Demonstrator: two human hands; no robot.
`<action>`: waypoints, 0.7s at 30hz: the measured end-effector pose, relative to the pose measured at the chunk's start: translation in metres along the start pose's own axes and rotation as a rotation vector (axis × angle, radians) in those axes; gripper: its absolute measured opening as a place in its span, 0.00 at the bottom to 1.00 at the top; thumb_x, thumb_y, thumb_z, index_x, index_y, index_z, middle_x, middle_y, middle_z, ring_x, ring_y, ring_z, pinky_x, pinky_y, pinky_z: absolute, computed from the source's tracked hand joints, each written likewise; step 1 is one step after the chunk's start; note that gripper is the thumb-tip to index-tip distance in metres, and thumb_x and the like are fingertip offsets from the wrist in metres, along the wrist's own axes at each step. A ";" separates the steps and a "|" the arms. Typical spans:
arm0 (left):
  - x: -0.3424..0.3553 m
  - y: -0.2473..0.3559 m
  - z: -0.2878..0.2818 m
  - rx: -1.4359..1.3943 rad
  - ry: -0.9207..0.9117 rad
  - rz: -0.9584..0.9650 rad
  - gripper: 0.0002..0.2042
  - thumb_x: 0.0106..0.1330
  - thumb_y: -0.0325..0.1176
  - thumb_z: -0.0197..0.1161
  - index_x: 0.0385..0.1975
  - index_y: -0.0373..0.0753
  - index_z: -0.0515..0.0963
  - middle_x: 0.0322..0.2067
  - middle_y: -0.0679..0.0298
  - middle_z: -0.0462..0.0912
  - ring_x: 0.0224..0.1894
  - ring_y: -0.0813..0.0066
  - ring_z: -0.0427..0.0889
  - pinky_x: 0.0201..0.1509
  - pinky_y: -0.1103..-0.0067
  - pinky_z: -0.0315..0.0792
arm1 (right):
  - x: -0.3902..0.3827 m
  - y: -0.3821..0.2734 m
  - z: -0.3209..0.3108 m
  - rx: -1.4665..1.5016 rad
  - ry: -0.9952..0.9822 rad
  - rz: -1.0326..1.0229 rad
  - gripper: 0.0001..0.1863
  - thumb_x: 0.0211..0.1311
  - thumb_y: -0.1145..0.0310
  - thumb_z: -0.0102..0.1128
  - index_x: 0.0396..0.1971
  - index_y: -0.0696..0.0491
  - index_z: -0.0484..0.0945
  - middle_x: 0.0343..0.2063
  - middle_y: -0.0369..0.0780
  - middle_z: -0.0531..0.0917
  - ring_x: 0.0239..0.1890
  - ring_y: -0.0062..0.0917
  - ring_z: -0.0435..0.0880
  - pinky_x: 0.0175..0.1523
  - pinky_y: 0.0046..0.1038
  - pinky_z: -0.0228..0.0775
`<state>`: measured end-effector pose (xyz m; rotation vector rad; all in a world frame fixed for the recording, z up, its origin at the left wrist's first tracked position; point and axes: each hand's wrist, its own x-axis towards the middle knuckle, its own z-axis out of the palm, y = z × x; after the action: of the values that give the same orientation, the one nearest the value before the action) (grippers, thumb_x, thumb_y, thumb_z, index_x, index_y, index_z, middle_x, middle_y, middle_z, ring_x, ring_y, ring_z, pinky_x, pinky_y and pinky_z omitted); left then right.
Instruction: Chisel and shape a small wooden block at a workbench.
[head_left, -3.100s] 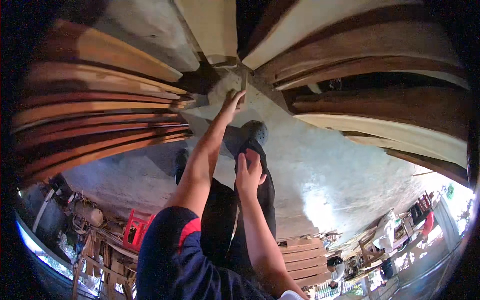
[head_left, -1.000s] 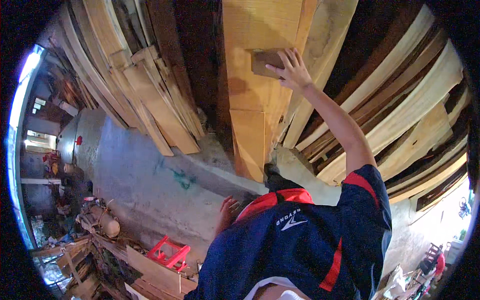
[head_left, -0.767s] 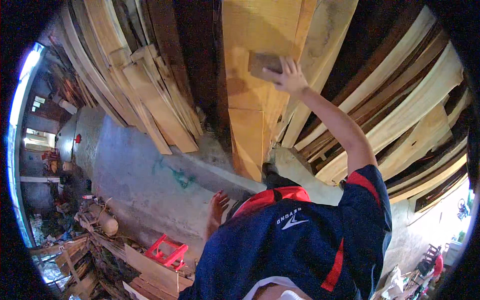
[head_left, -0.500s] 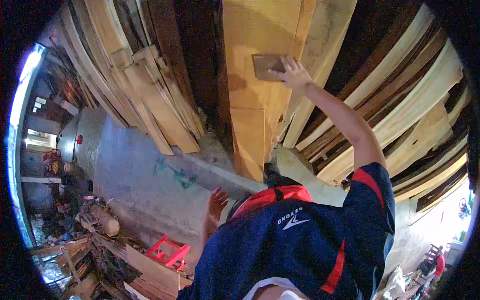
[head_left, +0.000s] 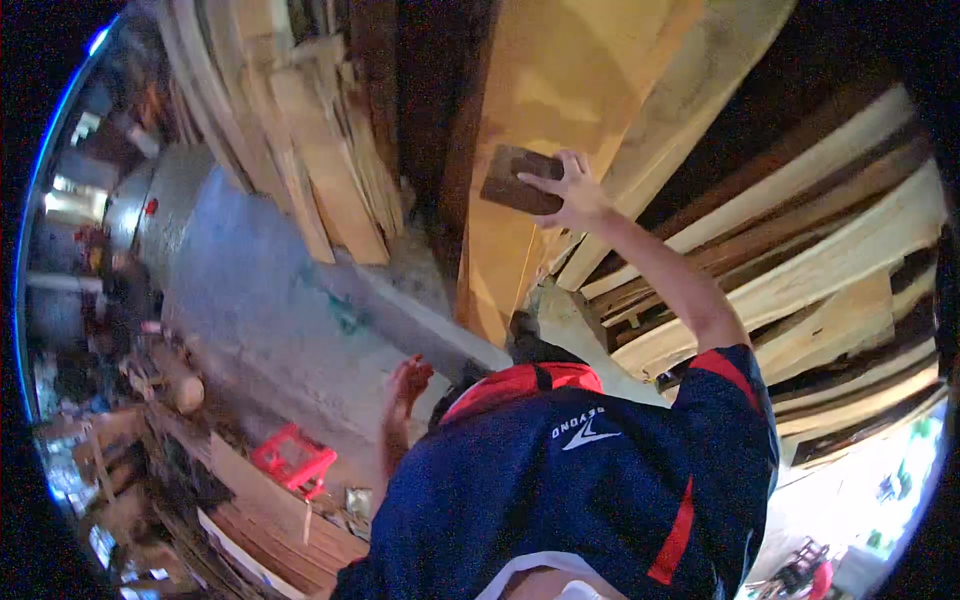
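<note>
A tall yellow-orange board (head_left: 562, 70) stands upright in front of me among other timber. My right hand (head_left: 566, 190), fingers bent over a flat dark brown rectangular block (head_left: 505, 180), holds it against the face of that board, a little right of its middle. My left hand (head_left: 410, 376) hangs low beside my body over the floor, slightly blurred, with its fingers loosely apart and holding nothing. A dark foot (head_left: 525, 330) shows near the bottom of the board.
Pale planks (head_left: 310, 130) lean in a stack to the left, and more long boards (head_left: 760, 230) to the right. The concrete floor (head_left: 240, 260) runs leftward. A red plastic stool (head_left: 290, 455), sheets of wood (head_left: 250, 520) and clutter (head_left: 185, 390) lie at the lower left.
Earlier my hands were reaching down over my feet. More recently my right hand and the block have slid lower on the board, and the view has tilted.
</note>
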<state>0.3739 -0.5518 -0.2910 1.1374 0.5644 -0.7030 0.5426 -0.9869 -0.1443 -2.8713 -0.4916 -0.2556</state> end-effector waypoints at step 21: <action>-0.161 -0.074 0.050 -0.370 0.453 0.234 0.22 0.63 0.44 0.53 0.53 0.38 0.65 0.45 0.63 0.75 0.47 0.74 0.74 0.49 0.78 0.65 | -0.083 -0.288 0.134 2.412 -1.788 0.748 0.42 0.46 0.36 0.50 0.58 0.48 0.60 0.53 0.43 0.68 0.51 0.38 0.70 0.51 0.42 0.64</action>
<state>0.2150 -0.5839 -0.2043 0.9911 0.8856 -0.1223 0.3837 -0.7153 -0.2381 -0.0655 0.2270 1.6074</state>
